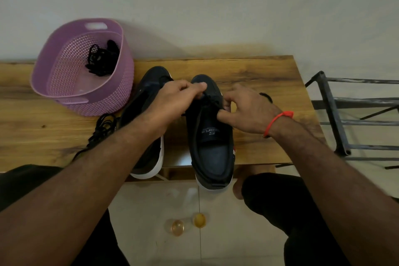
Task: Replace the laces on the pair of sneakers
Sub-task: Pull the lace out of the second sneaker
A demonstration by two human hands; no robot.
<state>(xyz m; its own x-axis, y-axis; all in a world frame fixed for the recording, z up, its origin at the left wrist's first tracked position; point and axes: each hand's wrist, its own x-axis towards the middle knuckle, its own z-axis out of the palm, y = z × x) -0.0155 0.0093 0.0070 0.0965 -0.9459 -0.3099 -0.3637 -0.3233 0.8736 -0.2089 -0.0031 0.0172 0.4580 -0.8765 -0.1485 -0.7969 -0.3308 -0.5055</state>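
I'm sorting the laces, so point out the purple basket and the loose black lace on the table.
purple basket (101, 101): head view, front wall.
loose black lace (101, 127): head view, tangled middle.

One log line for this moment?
step: lacing right sneaker | left hand: pinching lace | right hand: pinching lace | basket: spare laces

A wood-grain brown worktop stands against the wall. On it sit a lilac perforated plastic basket, two dark navy white-soled sneakers, and a loose black lace bundle.
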